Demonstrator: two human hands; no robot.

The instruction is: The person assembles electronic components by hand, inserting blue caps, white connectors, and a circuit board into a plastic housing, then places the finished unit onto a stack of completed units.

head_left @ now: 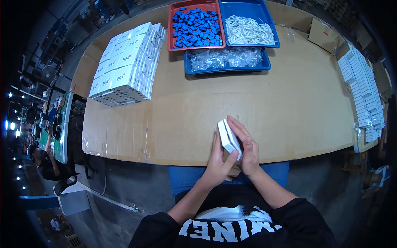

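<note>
A small white box (228, 138) is held upright and tilted between my two hands, just above the front edge of the table. My left hand (218, 162) grips it from the left, the thumb lying across its lower end. Pressed along its right side is my right hand (247, 151), with long fingers reaching up past the top of the box. A dark gap runs along the box's narrow side. The right palm and the box's far face are hidden.
Stacked white boxes (120, 62) stand at the back left. At the back are a red tray (170, 31) of blue parts, a blue tray (271, 25) of white sticks and a blue tray (190, 70) of clear bags. More white boxes (362, 89) line the right edge.
</note>
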